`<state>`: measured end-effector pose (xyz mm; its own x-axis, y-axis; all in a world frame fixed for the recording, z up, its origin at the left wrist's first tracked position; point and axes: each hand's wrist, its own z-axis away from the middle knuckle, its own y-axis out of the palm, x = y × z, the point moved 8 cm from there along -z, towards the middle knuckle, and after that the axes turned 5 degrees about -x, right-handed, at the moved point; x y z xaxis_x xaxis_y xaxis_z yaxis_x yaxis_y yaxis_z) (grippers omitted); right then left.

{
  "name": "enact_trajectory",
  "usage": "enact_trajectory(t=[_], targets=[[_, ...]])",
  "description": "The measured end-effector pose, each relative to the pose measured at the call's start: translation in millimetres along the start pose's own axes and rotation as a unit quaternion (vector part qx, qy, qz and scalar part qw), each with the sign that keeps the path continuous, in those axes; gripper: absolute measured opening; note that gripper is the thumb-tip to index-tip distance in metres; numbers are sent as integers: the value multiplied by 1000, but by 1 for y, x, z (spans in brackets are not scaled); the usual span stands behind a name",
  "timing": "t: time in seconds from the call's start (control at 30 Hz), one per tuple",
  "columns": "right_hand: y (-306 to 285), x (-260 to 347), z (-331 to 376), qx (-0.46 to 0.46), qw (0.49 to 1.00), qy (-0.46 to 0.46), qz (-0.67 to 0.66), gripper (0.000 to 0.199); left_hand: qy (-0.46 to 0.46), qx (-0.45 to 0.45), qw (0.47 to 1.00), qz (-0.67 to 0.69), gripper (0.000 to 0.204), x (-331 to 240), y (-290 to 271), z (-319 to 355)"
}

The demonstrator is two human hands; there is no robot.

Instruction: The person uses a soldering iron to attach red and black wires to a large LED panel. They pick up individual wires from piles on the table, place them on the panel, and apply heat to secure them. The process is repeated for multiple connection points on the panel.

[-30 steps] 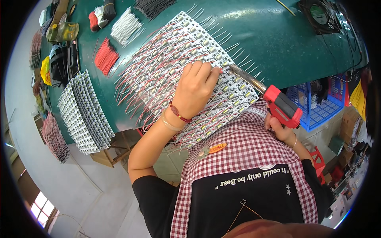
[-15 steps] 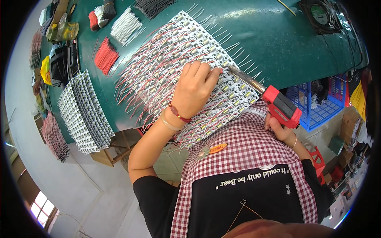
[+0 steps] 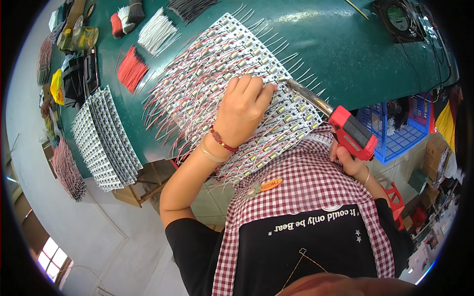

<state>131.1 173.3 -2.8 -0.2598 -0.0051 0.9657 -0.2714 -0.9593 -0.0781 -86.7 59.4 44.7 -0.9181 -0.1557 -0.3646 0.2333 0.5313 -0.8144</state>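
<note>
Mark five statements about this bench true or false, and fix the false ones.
1. The right hand holds a red-and-black soldering gun. True.
2. The left hand is on the fan. False: it is over the wired boards.
3. A pile of red wires lies to the left of the wired boards. True.
4. The blue crate stands on the green tabletop. False: it sits lower, beyond the tabletop's edge.
5. A bunch of white wires lies between the pile of red wires and the black wires. True.
</note>
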Motion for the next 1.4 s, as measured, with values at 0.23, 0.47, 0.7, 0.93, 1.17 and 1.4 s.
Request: enact_trajectory(t=[0.23, 0.47, 0.7, 0.93, 1.17, 1.4], targets=[[-3, -2, 3, -2, 1000, 6, 0, 53, 51, -10, 995, -89, 18, -9, -3, -3], [-7, -1, 7, -14, 1000, 4, -2, 52, 9, -8, 996, -89, 18, -1, -20, -4], [-11, -1, 13, -30, 999, 10, -8, 49, 20, -70, 994, -86, 23, -23, -35, -6], [-9, -17, 23, -16, 1000, 15, -11, 47, 0, -12, 1000, -6, 25, -18, 2, 10], [-5, -15, 20, -14, 999, 39, -4, 35, 5, -10, 1000, -5, 25, -19, 2, 7], [-7, -13, 16, -19, 999, 36, 29, 9, 4, -13, 1000, 4, 24, -18, 3, 7]])
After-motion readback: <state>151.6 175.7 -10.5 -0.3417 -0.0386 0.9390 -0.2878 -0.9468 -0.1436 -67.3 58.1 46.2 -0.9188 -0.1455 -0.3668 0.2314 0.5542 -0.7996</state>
